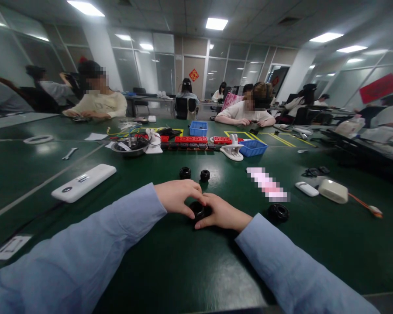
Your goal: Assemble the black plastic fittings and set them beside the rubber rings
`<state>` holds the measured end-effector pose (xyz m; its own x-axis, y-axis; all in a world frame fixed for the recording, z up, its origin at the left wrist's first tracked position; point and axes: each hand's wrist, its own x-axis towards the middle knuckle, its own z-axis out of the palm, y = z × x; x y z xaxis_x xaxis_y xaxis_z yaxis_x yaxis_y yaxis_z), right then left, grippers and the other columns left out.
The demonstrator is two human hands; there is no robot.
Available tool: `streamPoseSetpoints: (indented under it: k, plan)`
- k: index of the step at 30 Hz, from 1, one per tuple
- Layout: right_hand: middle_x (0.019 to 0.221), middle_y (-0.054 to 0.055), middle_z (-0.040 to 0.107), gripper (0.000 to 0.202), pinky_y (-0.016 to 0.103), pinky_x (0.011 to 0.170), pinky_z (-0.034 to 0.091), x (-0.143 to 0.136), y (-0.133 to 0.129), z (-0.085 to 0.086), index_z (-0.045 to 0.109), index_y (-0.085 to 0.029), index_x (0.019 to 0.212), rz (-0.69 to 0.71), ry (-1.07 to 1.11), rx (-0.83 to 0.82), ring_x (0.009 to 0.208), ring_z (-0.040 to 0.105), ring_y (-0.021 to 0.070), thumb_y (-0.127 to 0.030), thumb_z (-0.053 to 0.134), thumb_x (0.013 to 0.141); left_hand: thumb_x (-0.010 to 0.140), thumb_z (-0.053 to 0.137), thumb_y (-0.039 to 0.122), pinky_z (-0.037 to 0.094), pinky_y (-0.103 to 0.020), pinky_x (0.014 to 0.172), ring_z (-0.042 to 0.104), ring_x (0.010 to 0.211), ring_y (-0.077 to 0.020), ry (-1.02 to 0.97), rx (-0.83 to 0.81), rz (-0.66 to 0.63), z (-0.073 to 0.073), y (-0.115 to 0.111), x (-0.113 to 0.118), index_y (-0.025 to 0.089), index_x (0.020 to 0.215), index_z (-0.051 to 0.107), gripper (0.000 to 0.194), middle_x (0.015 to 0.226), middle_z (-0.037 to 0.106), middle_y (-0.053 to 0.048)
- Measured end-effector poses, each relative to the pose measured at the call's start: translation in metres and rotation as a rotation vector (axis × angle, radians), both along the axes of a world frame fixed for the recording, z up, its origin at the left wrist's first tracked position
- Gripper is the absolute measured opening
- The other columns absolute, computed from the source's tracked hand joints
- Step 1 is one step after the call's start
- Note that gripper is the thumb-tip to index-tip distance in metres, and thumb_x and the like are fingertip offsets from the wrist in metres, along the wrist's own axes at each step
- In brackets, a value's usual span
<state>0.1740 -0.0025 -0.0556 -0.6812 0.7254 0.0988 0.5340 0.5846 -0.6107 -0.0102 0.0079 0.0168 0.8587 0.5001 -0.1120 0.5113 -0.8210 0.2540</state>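
Note:
Both of my hands close around one black ring-shaped part (198, 210) low over the green table (170, 261). My left hand (180, 196) grips it from the left, with thumb and fingers curved on its rim. From the right, my right hand (221, 212) holds the same part, its thumb at the near side. Just beyond my hands stand a black round part (185, 172) and a smaller black one (205, 175). Another black ring (278, 212) lies right of my right hand. The underside of the held part is hidden.
A white power bank (84, 183) lies left, a pixelated pink item (267, 184) and a cream case (333, 191) right. Farther back are a metal bowl (130, 148), red strips (191, 139), white clamps (232, 148) and a blue bin (253, 148). People sit across the table.

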Motion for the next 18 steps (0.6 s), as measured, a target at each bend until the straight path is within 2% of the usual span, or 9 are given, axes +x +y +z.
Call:
streamPoseSetpoints:
  k: [5,9,13,18]
  plan:
    - [0.098,0.006,0.056,0.052,0.036,0.082,0.043,0.003,0.0,0.007,0.064,-0.017,0.102,0.026,-0.054,-0.015,0.092,0.053,0.0223,-0.039,0.079,0.058,0.07,0.073,0.021,0.04,-0.03,0.092,0.054,0.105,-0.0201,0.052,-0.046,-0.009,0.003,0.0,0.0,0.023,0.117,0.059,0.05,0.113,0.059,-0.006]
    - [0.097,0.004,0.056,0.048,0.034,0.082,0.043,0.008,0.001,0.011,0.064,-0.018,0.102,0.073,-0.054,-0.059,0.093,0.053,0.0212,-0.035,0.079,0.06,0.071,0.072,0.021,0.04,-0.031,0.093,0.054,0.107,-0.0208,0.068,-0.051,-0.002,0.003,0.001,0.0,0.024,0.117,0.059,0.048,0.115,0.06,-0.005]
    - [0.095,0.005,0.057,0.041,0.033,0.082,0.042,0.01,0.004,0.011,0.065,-0.017,0.102,0.105,-0.025,-0.083,0.092,0.053,0.0199,-0.028,0.077,0.064,0.071,0.072,0.022,0.041,-0.03,0.091,0.056,0.105,-0.0209,0.072,-0.045,-0.005,0.002,0.002,0.0,0.023,0.117,0.06,0.047,0.114,0.06,-0.006]
    - [0.094,0.003,0.057,0.04,0.032,0.081,0.042,0.008,0.004,0.009,0.066,-0.018,0.1,0.091,0.0,-0.1,0.09,0.054,0.0192,-0.026,0.078,0.063,0.07,0.074,0.025,0.042,-0.027,0.089,0.058,0.102,-0.0192,0.06,-0.04,0.015,0.001,0.002,0.001,0.024,0.115,0.061,0.046,0.11,0.062,-0.004]
